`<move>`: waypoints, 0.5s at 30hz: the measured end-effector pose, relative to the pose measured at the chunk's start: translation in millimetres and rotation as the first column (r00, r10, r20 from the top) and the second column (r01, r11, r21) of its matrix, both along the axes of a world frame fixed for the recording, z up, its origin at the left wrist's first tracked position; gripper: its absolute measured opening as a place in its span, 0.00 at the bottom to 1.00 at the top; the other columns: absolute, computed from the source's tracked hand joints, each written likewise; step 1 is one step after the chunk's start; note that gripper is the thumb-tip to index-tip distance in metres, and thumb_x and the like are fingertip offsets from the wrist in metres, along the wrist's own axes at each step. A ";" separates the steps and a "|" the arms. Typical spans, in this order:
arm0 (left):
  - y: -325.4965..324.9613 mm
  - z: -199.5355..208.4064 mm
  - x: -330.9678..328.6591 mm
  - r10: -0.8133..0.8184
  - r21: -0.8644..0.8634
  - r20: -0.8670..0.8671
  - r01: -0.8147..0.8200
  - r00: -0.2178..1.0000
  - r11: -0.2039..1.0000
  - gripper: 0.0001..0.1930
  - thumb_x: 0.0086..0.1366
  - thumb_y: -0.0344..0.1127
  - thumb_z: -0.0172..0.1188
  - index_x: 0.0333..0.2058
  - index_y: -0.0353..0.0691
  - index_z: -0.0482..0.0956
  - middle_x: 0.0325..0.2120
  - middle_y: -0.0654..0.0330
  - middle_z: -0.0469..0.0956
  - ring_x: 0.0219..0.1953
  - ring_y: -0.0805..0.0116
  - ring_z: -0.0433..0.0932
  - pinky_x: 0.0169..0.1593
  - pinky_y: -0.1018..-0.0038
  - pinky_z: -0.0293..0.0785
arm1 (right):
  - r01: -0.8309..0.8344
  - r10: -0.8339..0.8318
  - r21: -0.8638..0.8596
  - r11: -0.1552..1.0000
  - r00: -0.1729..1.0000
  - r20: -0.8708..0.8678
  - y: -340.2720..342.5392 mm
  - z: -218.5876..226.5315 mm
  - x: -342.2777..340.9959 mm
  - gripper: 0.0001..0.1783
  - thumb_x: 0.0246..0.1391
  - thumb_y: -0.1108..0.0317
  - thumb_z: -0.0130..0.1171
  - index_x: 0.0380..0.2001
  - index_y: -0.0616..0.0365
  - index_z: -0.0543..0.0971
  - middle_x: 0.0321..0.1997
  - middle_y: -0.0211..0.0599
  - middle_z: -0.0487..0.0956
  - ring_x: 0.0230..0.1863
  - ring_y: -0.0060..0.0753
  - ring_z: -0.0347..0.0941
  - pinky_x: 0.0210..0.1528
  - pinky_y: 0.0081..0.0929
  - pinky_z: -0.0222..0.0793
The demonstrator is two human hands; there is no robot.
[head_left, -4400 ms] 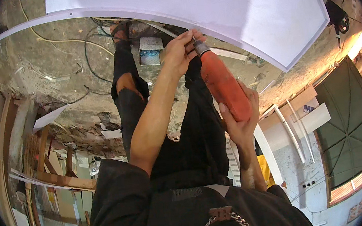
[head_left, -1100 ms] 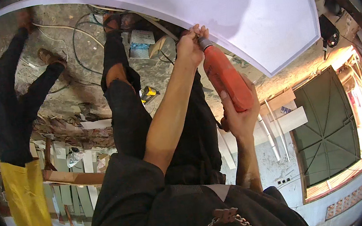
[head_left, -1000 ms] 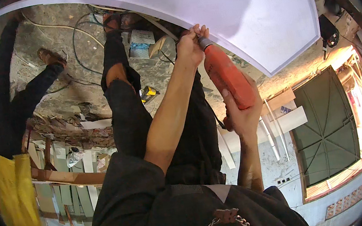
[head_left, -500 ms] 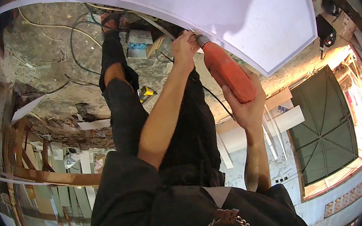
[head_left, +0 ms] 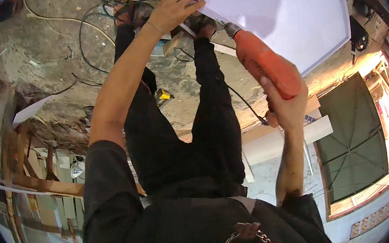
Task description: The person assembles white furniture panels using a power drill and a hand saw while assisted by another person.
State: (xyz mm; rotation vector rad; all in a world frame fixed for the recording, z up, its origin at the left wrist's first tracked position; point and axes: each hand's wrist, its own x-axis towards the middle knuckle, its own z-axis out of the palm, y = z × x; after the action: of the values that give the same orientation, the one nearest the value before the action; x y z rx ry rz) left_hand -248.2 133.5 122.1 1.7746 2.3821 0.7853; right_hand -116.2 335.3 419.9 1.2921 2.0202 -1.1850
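A red-orange corded power drill (head_left: 268,60) is gripped by my right hand (head_left: 291,105), which is closed around its rear handle. Its metal chuck (head_left: 231,30) points up and left at the edge of a large white panel (head_left: 307,17); whether the bit touches the panel is too small to tell. Further left along that edge rests my left hand (head_left: 174,9), its fingers stretched out over the panel's rim with no tool in them. A black cord (head_left: 245,103) runs near the drill's handle.
Cables (head_left: 82,43) lie loose on the rough floor near my feet. A yellow-and-black tool (head_left: 164,96) lies by my leg, and a small box (head_left: 166,45) sits under the panel's edge. A black tool (head_left: 358,35) stands at the right beyond the panel.
My left hand has moved from beside the drill's tip up and left onto the panel's edge. The drill, in my right hand, has shifted a little to the right.
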 end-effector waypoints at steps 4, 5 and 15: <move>5.8 3.1 3.7 0.013 0.073 0.120 -0.021 0.993 0.997 0.26 0.47 0.36 0.72 0.49 0.53 0.81 0.42 0.68 0.76 0.49 0.63 0.74 0.57 0.65 0.73 | -0.025 0.027 0.033 0.999 0.998 -0.065 2.9 -4.4 14.1 0.23 0.52 0.69 0.68 0.52 0.63 0.77 0.35 0.33 0.80 0.28 0.18 0.72 0.31 0.21 0.69; 4.8 -0.6 1.8 0.002 0.110 0.089 -0.012 0.996 0.994 0.26 0.47 0.36 0.72 0.49 0.52 0.81 0.41 0.68 0.77 0.46 0.63 0.74 0.54 0.65 0.74 | -0.005 0.005 0.012 1.000 0.998 -0.063 3.3 -3.0 14.1 0.23 0.52 0.69 0.69 0.52 0.63 0.77 0.35 0.32 0.80 0.30 0.19 0.71 0.33 0.21 0.68; -7.8 -15.4 15.0 -0.038 0.268 0.112 0.007 0.993 0.963 0.26 0.48 0.36 0.72 0.50 0.51 0.81 0.38 0.67 0.78 0.39 0.62 0.75 0.45 0.65 0.76 | 0.036 -0.036 0.014 0.999 0.999 0.025 -2.6 -1.8 9.9 0.21 0.51 0.62 0.68 0.48 0.59 0.80 0.28 0.26 0.79 0.25 0.14 0.70 0.25 0.18 0.64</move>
State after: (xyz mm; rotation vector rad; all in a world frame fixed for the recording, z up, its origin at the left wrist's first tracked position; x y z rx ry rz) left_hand -233.2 125.7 106.7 1.7843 2.2658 1.2230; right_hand -106.3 332.7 418.1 1.3486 1.9985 -1.1665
